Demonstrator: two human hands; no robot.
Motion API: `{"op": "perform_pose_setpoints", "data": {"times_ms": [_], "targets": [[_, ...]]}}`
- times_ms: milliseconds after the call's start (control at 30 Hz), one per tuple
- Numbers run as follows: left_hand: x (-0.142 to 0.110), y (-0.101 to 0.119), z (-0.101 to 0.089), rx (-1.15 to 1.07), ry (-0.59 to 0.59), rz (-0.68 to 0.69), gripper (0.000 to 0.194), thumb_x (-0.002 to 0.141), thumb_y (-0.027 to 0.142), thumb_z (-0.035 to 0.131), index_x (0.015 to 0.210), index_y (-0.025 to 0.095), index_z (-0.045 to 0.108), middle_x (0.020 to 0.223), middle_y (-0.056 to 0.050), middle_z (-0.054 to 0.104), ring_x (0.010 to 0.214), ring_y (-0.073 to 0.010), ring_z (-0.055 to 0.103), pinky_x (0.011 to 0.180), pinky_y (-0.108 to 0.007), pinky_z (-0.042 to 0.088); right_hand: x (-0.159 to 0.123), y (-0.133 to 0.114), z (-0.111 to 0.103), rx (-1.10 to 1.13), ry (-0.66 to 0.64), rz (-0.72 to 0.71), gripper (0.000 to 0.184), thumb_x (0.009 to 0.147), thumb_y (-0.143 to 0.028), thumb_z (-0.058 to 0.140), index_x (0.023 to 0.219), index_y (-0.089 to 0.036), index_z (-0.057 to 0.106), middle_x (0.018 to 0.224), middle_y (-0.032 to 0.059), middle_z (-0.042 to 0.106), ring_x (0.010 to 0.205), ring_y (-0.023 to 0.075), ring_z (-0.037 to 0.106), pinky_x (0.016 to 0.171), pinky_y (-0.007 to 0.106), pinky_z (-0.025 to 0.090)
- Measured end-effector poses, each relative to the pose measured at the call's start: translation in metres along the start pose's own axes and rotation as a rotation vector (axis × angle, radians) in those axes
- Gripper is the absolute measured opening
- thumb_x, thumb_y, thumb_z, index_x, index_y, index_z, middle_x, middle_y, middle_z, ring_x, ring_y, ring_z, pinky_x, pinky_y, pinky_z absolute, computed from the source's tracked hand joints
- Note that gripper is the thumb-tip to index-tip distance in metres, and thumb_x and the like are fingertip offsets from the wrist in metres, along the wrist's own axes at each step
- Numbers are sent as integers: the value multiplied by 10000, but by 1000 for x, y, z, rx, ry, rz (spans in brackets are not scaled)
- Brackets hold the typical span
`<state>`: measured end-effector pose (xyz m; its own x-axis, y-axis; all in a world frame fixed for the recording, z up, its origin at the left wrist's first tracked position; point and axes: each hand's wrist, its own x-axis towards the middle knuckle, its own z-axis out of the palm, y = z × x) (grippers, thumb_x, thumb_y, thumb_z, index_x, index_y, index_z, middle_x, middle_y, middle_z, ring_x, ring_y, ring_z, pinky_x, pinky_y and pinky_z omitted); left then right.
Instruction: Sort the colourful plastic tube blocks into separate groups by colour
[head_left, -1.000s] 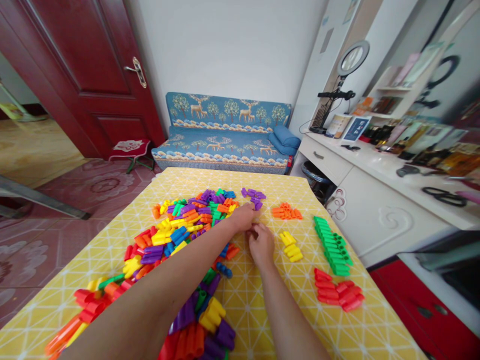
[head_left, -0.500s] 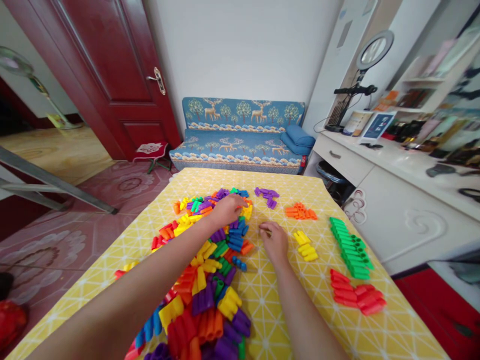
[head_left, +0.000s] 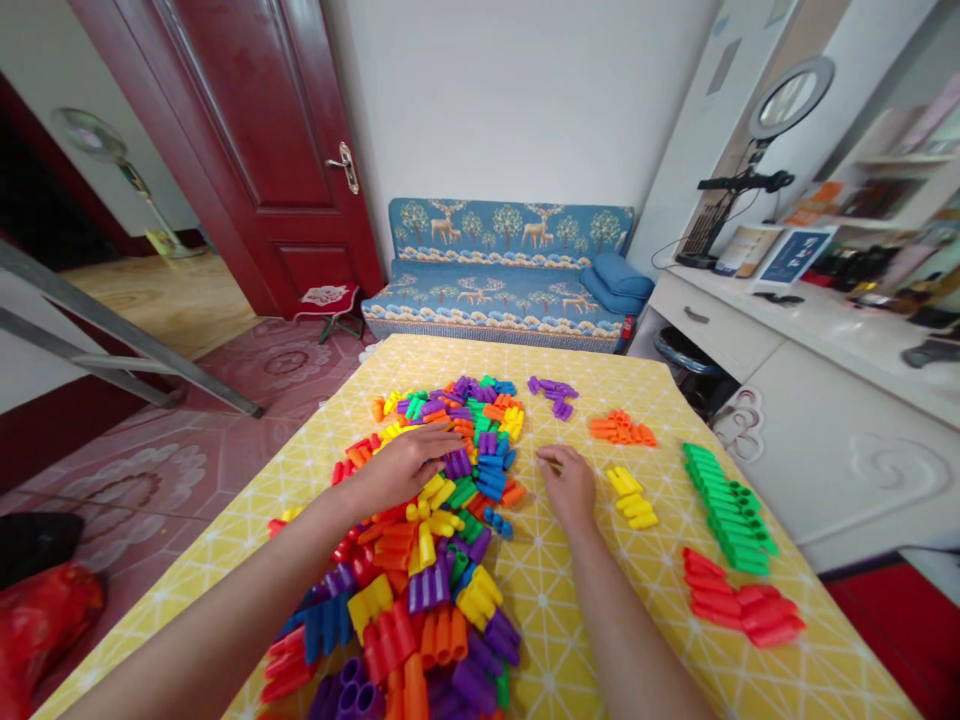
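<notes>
A large heap of colourful plastic tube-shaped building blocks (head_left: 427, 600) covers the left half of the table. My left hand (head_left: 409, 462) is over the heap's left middle, its fingers stretched out near purple and yellow blocks; no block shows in its grasp. My right hand (head_left: 570, 485) rests on the cloth right of the heap, fingers curled in, with no block visible in it. Sorted by colour to its right lie purple blocks (head_left: 553, 392), orange blocks (head_left: 622, 428), yellow blocks (head_left: 631, 498), a long row of green blocks (head_left: 726, 510) and red blocks (head_left: 739, 600).
The table has a yellow patterned cloth (head_left: 555, 610). Beyond it stands a blue sofa (head_left: 495, 275), with a small stool (head_left: 328, 298) by the red door (head_left: 300, 150). A white dresser (head_left: 847, 420) flanks the right side. A metal frame (head_left: 187, 370) stands at left.
My left hand has moved back from the far right part of the heap towards its left middle. The right hand stays in place on the cloth. The view has turned slightly left.
</notes>
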<state>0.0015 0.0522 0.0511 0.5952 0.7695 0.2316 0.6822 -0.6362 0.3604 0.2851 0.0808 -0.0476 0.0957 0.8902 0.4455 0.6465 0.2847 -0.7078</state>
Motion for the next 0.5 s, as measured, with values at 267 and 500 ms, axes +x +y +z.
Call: {"op": "perform_pose_setpoints", "data": {"times_ms": [267,500], "targets": [[13,13,4,220,-111,-10,313,796,149,587,1069,259,693,1017,-70,677,1006,-222,591,915,-330,444,0,1,0,16,-13,8,203,768,-187,513,841,-191,703,948,58,689,916,198,620,834,337,489],[59,18,-9,-3,50,-210,151,779,220,655,903,244,737,907,-18,725,888,-195,651,778,-275,494,1,-2,1,-19,-2,13,201,777,-186,519,837,-202,710,915,43,694,887,187,620,823,326,477]]}}
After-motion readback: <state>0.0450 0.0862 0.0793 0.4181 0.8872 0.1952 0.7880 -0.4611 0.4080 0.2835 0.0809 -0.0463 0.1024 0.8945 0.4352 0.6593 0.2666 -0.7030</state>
